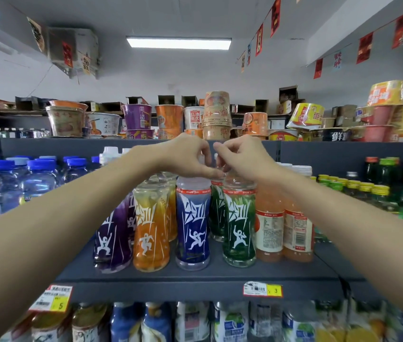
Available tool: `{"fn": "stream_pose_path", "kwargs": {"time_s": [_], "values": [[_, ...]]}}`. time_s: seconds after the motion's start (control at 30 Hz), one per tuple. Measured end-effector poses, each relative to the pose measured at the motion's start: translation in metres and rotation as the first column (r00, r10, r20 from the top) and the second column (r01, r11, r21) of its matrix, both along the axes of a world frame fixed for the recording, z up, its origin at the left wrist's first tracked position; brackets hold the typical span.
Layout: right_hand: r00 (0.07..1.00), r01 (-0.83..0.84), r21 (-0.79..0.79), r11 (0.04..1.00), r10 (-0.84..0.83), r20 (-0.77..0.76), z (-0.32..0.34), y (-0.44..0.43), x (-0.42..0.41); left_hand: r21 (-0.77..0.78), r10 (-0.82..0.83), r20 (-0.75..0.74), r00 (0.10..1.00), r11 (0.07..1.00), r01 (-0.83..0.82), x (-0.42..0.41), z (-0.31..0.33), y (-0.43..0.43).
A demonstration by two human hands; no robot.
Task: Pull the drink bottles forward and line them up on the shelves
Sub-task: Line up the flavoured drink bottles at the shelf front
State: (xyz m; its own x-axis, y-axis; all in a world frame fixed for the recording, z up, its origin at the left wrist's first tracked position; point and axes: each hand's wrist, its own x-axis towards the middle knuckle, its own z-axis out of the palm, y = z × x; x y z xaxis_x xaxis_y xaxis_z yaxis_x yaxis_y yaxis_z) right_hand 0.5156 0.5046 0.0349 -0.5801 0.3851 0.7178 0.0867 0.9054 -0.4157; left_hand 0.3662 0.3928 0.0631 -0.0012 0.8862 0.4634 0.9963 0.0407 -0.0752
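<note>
On the dark shelf (195, 275) stand a purple bottle (111, 238), an orange bottle (151, 228), a blue bottle (193, 225) and a green bottle (238, 225) in a front row, each with a white figure on its label. My left hand (185, 156) grips the cap of the blue bottle from above. My right hand (242, 156) grips the cap of the green bottle. Both caps are hidden by my fingers. A second green bottle (216, 213) stands behind, between the two.
Two pale orange juice bottles (284, 225) stand right of the green one. Blue-capped water bottles (37, 178) fill the left, green-capped bottles (393, 188) the right. Instant noodle cups (216, 114) sit on top. More bottles (195, 322) line the shelf below, with price tags (262, 290) on the edge.
</note>
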Motion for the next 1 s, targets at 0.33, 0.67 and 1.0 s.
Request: {"fn": "stream_pose_path", "kwargs": {"time_s": [0.33,0.67,1.0], "values": [[0.982,0.062,-0.001,0.998,-0.061,-0.177,-0.006,-0.021,-0.018,0.066,-0.145,0.078,0.986,0.988,0.14,0.002,-0.008,-0.004],[0.955,0.084,-0.014,0.996,-0.085,-0.284,-0.015,-0.028,-0.017,0.176,-0.097,0.197,0.975,0.982,0.062,0.004,-0.026,-0.014],[0.952,0.192,0.064,0.979,-0.171,-0.252,-0.066,-0.033,-0.005,0.3,-0.122,0.204,0.971,0.952,0.057,0.023,-0.096,-0.04]]}}
